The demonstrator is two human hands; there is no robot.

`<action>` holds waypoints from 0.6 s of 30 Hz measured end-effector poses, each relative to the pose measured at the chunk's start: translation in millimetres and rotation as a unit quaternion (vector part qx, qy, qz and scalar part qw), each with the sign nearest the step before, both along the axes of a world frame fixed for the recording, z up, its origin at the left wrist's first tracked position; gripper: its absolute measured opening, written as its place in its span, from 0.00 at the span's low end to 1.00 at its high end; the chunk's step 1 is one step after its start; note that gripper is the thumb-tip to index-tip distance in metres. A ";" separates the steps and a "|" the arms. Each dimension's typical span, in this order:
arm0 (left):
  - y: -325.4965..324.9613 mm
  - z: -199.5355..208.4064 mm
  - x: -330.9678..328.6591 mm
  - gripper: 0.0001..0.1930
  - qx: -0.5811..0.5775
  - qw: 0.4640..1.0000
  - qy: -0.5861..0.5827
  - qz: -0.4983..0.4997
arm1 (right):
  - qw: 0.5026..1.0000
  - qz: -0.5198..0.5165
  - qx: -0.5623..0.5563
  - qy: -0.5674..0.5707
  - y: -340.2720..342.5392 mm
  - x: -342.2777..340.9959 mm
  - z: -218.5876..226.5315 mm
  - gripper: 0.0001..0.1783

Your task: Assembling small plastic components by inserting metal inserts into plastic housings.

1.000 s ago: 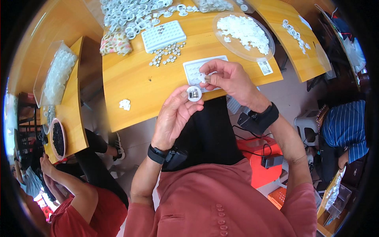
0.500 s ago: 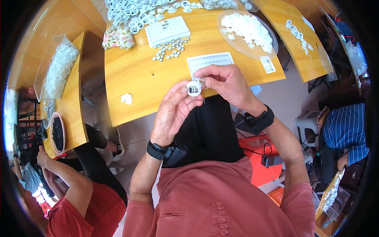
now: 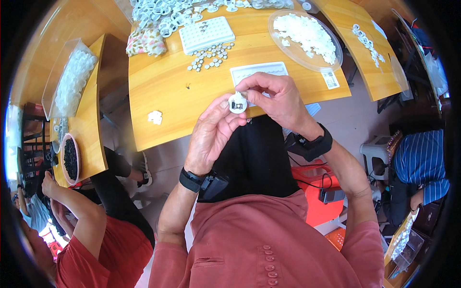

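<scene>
Above my lap, at the table's front edge, a small round white plastic casing (image 3: 237,104) faces up, with a dark and silvery part inside it. My left hand (image 3: 211,130) is closed on it, gripping its rim between thumb and fingers. My right hand (image 3: 281,100) is closed in a pinch at the casing's upper right edge; whatever lies between its fingertips is hidden. Just behind the right hand lies a shallow white tray (image 3: 259,69), partly covered by it. Beyond are scattered silvery button cells (image 3: 210,58) and a white tray with rows of holes (image 3: 207,37).
A clear round tray (image 3: 340,50) of white pieces stands back right. Many clear-and-white round parts (image 3: 165,14) are heaped at the back, near a flowered cloth bundle (image 3: 146,42). Small white pieces (image 3: 154,117) lie front left. A co-worker in red (image 3: 105,245) sits at left.
My right fingertips have shifted slightly inward, from beside the casing to its upper edge. The casing is turned a little in my left hand. The co-worker's raised arm at left has moved slightly.
</scene>
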State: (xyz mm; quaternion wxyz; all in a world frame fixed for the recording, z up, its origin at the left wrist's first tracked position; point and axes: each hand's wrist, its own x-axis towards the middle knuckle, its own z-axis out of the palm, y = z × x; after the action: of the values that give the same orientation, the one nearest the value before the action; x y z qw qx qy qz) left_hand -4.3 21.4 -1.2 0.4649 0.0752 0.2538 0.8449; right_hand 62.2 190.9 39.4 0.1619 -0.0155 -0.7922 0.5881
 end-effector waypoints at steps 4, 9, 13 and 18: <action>-0.4 4.5 0.4 0.16 -0.017 1.000 0.007 0.008 | 0.999 -0.014 0.035 0.038 -4.1 2.0 0.9 0.07; -0.8 5.0 -0.1 0.16 -0.008 1.000 0.015 0.009 | 0.993 -0.027 0.059 0.095 -9.0 2.1 1.6 0.08; -0.7 5.0 0.3 0.16 -0.004 1.000 0.010 0.014 | 0.990 -0.025 0.069 0.118 -10.7 1.4 0.2 0.08; -1.3 2.9 -0.8 0.16 -0.022 1.000 0.003 0.006 | 0.989 -0.018 0.093 0.115 -8.9 0.9 -1.3 0.08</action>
State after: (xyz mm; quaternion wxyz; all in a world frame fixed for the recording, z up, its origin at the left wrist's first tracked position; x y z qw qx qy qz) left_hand -5.1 20.1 1.6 0.4604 0.0657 0.2741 0.8418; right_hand 63.0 182.0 38.1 0.2637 0.0528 -0.8192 0.5066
